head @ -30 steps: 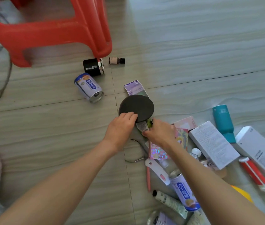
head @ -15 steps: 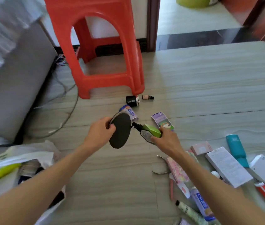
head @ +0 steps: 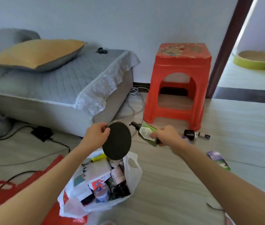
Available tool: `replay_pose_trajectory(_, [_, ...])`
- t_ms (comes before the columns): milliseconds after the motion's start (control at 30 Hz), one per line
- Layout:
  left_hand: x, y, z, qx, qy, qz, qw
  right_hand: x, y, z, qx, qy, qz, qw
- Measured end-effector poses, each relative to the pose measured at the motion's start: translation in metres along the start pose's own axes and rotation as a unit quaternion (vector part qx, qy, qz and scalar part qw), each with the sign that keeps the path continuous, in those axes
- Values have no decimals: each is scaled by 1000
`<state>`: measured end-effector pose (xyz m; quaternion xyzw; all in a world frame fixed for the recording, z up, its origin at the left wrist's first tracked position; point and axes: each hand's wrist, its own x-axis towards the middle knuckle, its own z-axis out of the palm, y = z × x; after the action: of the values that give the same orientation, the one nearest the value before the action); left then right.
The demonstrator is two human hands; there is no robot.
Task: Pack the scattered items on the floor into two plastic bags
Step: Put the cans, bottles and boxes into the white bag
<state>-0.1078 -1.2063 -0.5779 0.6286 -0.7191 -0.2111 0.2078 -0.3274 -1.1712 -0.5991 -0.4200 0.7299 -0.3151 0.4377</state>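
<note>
Head view looks down past two bare forearms at a pale wood-grain floor point(head: 169, 184). The left hand point(head: 96, 135) pinches the upper rim of a flat, round black pad point(head: 118, 142) between thumb and fingertips, so the disc hangs upright, its matte dark face toward the camera, held in the air directly above the open mouth of a white plastic bag point(head: 133, 172). That bag sits on the floor between the forearms, already stuffed with boxes, packets and a small clear tub with a blue lid, its handle loops splayed outward. A red plastic bag point(head: 15, 189) lies flattened on the floor to the left, partly under the white one. The right hand point(head: 165, 134) is wrapped around a green pump bottle point(head: 146, 133), which is tilted with its black pump head pointing up and left, close to the pad's edge, its white label facing up. Beyond the right hand, a small black cylinder point(head: 190, 134) lies on the floor beside the foot of a red plastic stool point(head: 177, 85), and a purple-and-green packet point(head: 218, 159) lies just right of the right forearm. A grey bed point(head: 60, 82) with a yellow pillow point(head: 36, 52) stands at the left.
</note>
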Motion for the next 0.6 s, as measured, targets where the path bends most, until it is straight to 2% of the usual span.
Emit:
replay_pose_trajectory(133, [-23,-86,9,15,-27,-63,998,-4,-4,61,-66,-71,31,995])
replay_pose_trajectory(200, [-30,-127,17,1,-26,-124,992,1,8,92,-63,-86,60,993])
replay_pose_trajectory(367, [-36,-192,32,-154,91,-262,948,19,31,165,35,-125,144,981])
replay_pose_trajectory(433, [-38,-200,39,-162,100,-300,935,25,34,191,42,-126,138,981])
replay_pose_trajectory(500, [-43,-206,49,-113,75,-289,948,30,40,212,-32,-107,84,990])
replay_pose_trajectory(567, [-48,-208,55,28,37,-240,970,31,46,227,-103,-73,23,992])
replay_pose_trajectory(600, [-50,-210,55,116,25,-212,970,31,48,231,-114,-59,-5,992])
